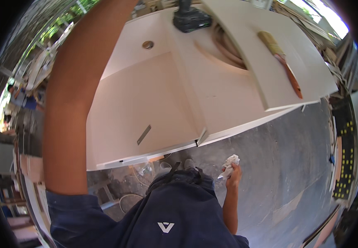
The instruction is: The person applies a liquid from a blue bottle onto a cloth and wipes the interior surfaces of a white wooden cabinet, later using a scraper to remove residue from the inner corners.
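A crumpled white rag (pixel 229 164) is gripped in my right hand (pixel 235 175), its fingers closed round it, low over the floor and apart from the pale cabinet (pixel 141 99). My left arm reaches up past the cabinet's left side, and its hand lies beyond the upper edge of the picture. On the cabinet's far part stands a black cordless power tool (pixel 192 22), its top cut off. To the right, a loose white panel (pixel 253 45) lies on the cabinet with a wooden-handled paintbrush (pixel 285 66) on top.
A small metal strip (pixel 144 134) lies on the cabinet's near surface; a round hole (pixel 148 44) shows farther back. Hoses (pixel 129 198) run on the grey floor (pixel 278 157). Stacked boards (pixel 311 29) stand at the far right, and another person (pixel 23 99) is at the far left.
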A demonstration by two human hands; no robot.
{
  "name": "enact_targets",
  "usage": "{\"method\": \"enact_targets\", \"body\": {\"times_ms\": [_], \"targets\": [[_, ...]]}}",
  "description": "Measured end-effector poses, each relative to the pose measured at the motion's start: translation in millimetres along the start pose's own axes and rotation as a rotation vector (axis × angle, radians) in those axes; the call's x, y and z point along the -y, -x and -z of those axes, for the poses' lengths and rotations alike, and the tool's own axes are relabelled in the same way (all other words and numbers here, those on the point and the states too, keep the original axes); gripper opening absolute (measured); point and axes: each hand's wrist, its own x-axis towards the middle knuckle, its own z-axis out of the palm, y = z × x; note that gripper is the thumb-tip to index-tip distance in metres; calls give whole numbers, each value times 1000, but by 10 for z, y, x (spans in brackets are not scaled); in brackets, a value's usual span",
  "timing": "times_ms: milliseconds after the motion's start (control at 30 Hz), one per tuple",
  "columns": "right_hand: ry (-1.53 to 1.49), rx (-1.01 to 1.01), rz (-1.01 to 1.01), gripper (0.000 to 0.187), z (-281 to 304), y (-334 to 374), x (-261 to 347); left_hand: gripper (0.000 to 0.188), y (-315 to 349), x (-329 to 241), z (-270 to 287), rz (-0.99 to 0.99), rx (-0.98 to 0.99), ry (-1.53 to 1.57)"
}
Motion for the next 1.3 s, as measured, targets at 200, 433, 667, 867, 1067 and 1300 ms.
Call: {"method": "enact_targets", "body": {"times_ms": [200, 433, 667, 867, 1067, 1300], "targets": [[911, 322, 150, 24, -117, -510, -645, 72, 1528, -169, 371, -36, -379, 186], [1539, 815, 521, 37, -617, -1237, -1961, 17, 5020, -608, -51, 371, -949, 63], [2062, 1542, 666, 50, -1063, -1760, -3513, 13, 8753, -2352, -1735, 1921, -615, -89], [1795, 965, 849, 46, -2042, -1830, -4261, 31, 11479, -4706, -3412, 2122, -135, 176], [1819, 1065, 853, 49, -2605, -1817, -4984, 61, 11520, -5840, -3666, 2663, -443, 865], [1929, 854, 950, 54, -2847, -2282, -5469, 40, 11724, -5629, -4210, 2418, -329, 677]]}}
